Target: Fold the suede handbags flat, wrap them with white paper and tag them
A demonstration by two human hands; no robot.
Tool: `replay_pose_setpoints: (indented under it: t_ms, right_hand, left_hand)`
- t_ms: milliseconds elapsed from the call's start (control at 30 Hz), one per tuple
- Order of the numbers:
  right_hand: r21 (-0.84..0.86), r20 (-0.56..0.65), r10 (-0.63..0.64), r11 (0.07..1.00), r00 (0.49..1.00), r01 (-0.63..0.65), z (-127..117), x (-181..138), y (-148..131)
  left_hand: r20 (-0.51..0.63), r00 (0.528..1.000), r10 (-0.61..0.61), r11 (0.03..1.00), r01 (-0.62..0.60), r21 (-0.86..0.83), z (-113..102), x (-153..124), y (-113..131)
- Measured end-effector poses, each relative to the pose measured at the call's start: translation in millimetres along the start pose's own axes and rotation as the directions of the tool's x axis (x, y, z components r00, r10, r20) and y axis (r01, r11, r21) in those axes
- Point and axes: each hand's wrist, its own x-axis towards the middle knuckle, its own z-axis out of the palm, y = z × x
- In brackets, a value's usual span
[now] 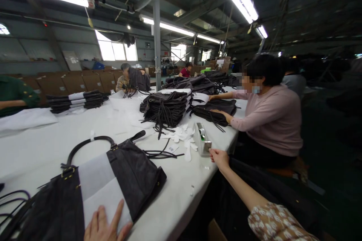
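Note:
A dark grey handbag [138,171] lies on the white table in front of me, with a wide white paper band [98,180] around its middle. Its dark handle [85,145] arches up at the far side and carries a small white wrap. My left hand [107,224] rests on the paper band with fingers spread. At the table's right edge stands a grey tape dispenser [200,143]. My right hand [220,159] is closed in a pinch at the dispenser's front end, where the tape comes off; the tape itself is barely visible between the fingertips.
Loose white paper pieces [185,135] lie beside the dispenser, near dark straps [162,154]. Behind them rises a stack of dark bags [166,107]. A co-worker in pink [271,120] handles another dark bag [212,112] at right. More banded bags [76,101] are stacked at far left.

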Motion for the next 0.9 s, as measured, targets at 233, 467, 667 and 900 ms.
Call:
replay_pose_setpoints:
  t_ms: [233,467,667,900]
  right_hand:
    - [-0.011,0.205,-0.156,0.987,0.966,0.162,-24.3,-44.8,-1.2]
    - [0.12,0.716,-0.346,0.917,0.606,0.381,13.9,-100.4,-91.2]
    - [0.37,0.906,-0.407,0.634,-0.113,0.679,86.9,-145.9,-192.4]
    - [0.618,0.78,-0.156,0.342,-0.606,0.708,206.3,-196.9,-264.9]
  left_hand:
    - [-0.001,1.0,-0.011,0.998,0.011,0.065,-4.4,-5.2,2.4]
    - [0.013,0.999,-0.035,0.997,0.036,-0.072,-15.9,-5.6,-0.8]
    - [0.025,0.999,-0.048,0.974,0.052,-0.222,-29.0,-2.8,-3.4]
    - [-0.012,0.998,-0.064,0.899,0.053,-0.435,-27.3,2.2,-12.9]
